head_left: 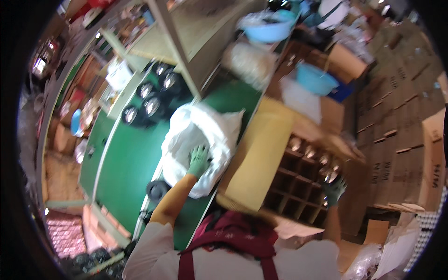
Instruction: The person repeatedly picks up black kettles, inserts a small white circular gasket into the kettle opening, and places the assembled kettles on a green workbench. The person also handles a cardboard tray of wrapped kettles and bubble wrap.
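Note:
My left hand (199, 161), in a pale green glove with dark fingertips, reaches into a white plastic bag (184, 112) on the green bench. Its fingers are spread, and I see nothing in them. My right hand (334, 189), gloved alike, is down at the right side of a cardboard box with dividers (291, 179). Its fingers are closed around a shiny, rounded piece (330, 177) at one of the cells. More shiny rounded pieces (310, 151) fill the far row of cells; many nearer cells are bare. The bag's contents are hidden.
Several black, shiny-centred round things (152, 106) stand on the green bench (126, 151) beyond the bag. A black disc (157, 190) lies left of it. A yellowish cardboard flap (259, 161) sticks up between bag and box. Blue basins (317, 78) stand farther off; flattened cartons (392, 112) lie right.

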The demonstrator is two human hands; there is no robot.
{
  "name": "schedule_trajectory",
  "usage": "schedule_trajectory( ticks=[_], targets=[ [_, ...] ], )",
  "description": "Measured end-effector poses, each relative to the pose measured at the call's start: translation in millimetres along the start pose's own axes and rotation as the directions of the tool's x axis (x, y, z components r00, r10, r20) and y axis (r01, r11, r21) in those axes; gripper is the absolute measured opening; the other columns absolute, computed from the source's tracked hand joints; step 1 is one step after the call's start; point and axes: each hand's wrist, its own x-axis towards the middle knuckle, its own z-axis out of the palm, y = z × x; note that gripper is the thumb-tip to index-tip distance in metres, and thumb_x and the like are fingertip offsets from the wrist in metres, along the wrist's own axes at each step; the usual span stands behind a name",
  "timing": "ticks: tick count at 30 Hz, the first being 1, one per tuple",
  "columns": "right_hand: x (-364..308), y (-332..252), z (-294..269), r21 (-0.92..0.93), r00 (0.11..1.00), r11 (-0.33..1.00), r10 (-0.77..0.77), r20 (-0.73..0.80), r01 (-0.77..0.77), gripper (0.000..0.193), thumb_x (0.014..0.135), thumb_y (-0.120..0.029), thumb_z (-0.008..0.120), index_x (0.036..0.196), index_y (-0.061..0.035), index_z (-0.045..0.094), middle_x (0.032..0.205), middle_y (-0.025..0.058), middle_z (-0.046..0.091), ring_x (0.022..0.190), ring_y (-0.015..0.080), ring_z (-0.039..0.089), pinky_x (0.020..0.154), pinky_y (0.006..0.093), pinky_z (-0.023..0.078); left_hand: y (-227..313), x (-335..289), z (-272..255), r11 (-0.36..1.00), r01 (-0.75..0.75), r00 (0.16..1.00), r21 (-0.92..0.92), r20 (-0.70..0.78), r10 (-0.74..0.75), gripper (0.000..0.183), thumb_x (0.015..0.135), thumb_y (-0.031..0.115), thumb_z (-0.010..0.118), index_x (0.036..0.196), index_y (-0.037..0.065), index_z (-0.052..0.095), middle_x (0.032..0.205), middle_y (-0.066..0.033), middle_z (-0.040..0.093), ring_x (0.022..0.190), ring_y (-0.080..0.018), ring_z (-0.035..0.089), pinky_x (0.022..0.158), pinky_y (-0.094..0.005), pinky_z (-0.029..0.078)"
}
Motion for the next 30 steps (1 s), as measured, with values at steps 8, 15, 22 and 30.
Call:
schedule_trajectory(
  ticks=[8, 15, 22, 30],
  targets=[
    [-109, -20, -94, 0.708, 0.818, -0.410, -0.246, 0.520, -0.575, 0.062, 0.091, -0.040, 0.065, 0.141, -0.0077, 0.048, 0.136, 0.0104, 0.055, 0.126, 0.0276, 0.054, 0.096, 0.0422, 0.052, -3, 18, 24, 0.996, 0.070, 0.996, -0.063, -0.049, -0.073, 0.025, 0.082, 0.027, 0.070, 0.098, 0.008, 0.069, 0.104, -0.0114, 0.061, 0.098, -0.0341, 0.057, 0.087, -0.0476, 0.043],
    [-168, -179, -156, 0.770, 0.868, 0.566, -0.496, 0.031, 0.296, 0.027, 0.079, -0.015, 0.073, 0.103, -0.0054, 0.065, 0.105, 0.0129, 0.065, 0.097, 0.0360, 0.062, 0.086, 0.0460, 0.050, 84, -31, -170, 0.386, 0.211, 0.959, -0.898, 0.114, -0.259, 0.027, 0.090, 0.006, 0.069, 0.116, 0.000, 0.064, 0.108, -0.0146, 0.068, 0.097, -0.0264, 0.067, 0.087, -0.0356, 0.052],
    [-166, -307, -184, 0.923, 0.782, -0.138, -0.584, 0.217, -0.359, 0.053, 0.077, 0.008, 0.051, 0.130, 0.0020, 0.051, 0.128, 0.0170, 0.057, 0.112, 0.0286, 0.061, 0.091, 0.0353, 0.053, 58, -110, -249, 0.820, -0.289, 0.890, -0.495, -0.454, 0.040, 0.041, 0.079, 0.018, 0.077, 0.117, 0.007, 0.067, 0.110, -0.0120, 0.065, 0.105, -0.0322, 0.062, 0.093, -0.0444, 0.046],
    [-190, -380, -226, 0.904, 0.647, -0.111, -0.735, 0.205, -0.413, 0.080, 0.075, -0.006, 0.058, 0.150, 0.0004, 0.031, 0.138, 0.0167, 0.049, 0.128, 0.0292, 0.051, 0.107, 0.0411, 0.044, 45, -182, -257, 0.687, -0.154, 0.824, -0.710, -0.476, -0.307, 0.040, 0.086, 0.006, 0.073, 0.124, 0.000, 0.062, 0.124, -0.0155, 0.057, 0.118, -0.0292, 0.057, 0.100, -0.0390, 0.046]
  ],
)
